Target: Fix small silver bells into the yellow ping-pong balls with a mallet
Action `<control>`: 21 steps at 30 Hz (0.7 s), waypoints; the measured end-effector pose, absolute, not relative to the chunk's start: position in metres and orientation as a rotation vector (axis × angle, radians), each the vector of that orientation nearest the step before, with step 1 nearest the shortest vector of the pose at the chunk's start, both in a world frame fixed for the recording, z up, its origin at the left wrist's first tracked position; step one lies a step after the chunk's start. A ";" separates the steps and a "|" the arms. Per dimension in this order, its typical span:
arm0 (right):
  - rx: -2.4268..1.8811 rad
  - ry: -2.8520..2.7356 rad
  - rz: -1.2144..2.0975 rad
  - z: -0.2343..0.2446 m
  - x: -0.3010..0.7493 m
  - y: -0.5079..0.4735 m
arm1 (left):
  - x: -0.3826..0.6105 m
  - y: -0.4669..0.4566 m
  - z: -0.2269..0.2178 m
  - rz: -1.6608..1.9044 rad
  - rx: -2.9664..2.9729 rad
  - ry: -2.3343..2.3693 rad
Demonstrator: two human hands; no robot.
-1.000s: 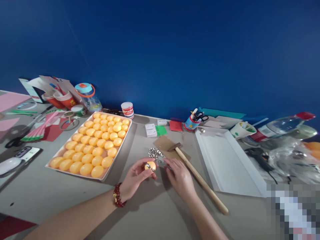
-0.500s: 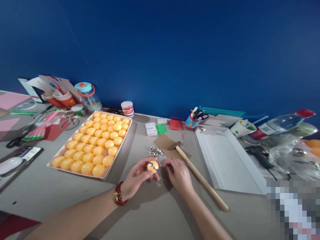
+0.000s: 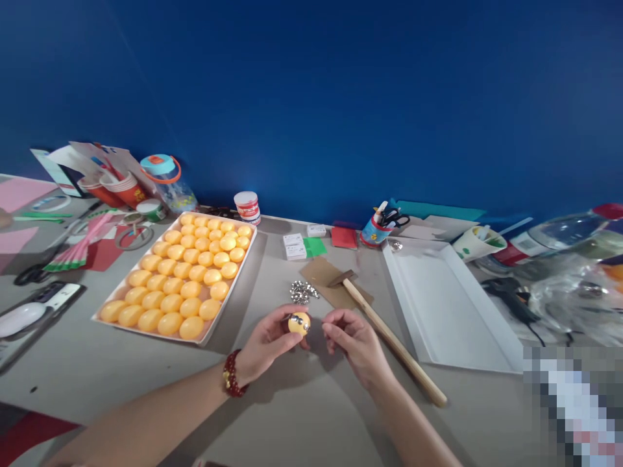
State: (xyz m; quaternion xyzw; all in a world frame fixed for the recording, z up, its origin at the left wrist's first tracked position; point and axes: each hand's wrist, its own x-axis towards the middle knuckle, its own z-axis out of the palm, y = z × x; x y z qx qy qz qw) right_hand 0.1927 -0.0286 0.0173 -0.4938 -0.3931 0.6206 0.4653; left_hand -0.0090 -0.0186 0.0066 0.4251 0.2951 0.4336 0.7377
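My left hand (image 3: 265,344) is closed round a small yellow ball (image 3: 298,322) that has silver studs and a dark band on it, held just above the grey table. Beside it, my right hand (image 3: 357,342) has its fingers curled in a pinch close to the ball; what they hold is too small to see. A heap of silver studs (image 3: 302,292) lies just beyond both hands. Right of them a wooden mallet (image 3: 389,339) rests with its head on a brown card (image 3: 327,279).
A white tray (image 3: 204,338) of several yellow balls sits at the left. An empty white tray (image 3: 467,350) lies to the right. Cups, scissors, a jar, a tape roll, a phone and bottles crowd the table's back and sides.
My right hand has lifted off the table and drawn back slightly, its fingers now pinched near the ball. The left hand has turned the ball a little.
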 end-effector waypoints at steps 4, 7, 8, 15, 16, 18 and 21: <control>-1.114 -0.774 1.700 0.022 0.190 -0.032 | -0.008 -0.020 0.009 0.947 0.963 0.664; -1.047 -0.759 1.801 0.028 0.189 -0.033 | -0.007 -0.021 0.009 0.949 1.035 0.678; -1.022 -0.767 1.827 0.030 0.189 -0.034 | -0.007 -0.020 0.009 0.954 1.071 0.685; -0.983 -0.794 1.940 0.036 0.190 -0.034 | -0.006 -0.022 0.009 0.968 1.267 0.735; -1.001 -0.804 1.939 0.036 0.191 -0.034 | -0.006 -0.023 0.009 0.961 1.251 0.729; -1.037 -0.829 1.918 0.034 0.191 -0.034 | -0.005 -0.024 0.008 0.942 1.204 0.719; -1.059 -0.867 1.892 0.031 0.192 -0.034 | -0.005 -0.026 0.007 0.921 1.171 0.726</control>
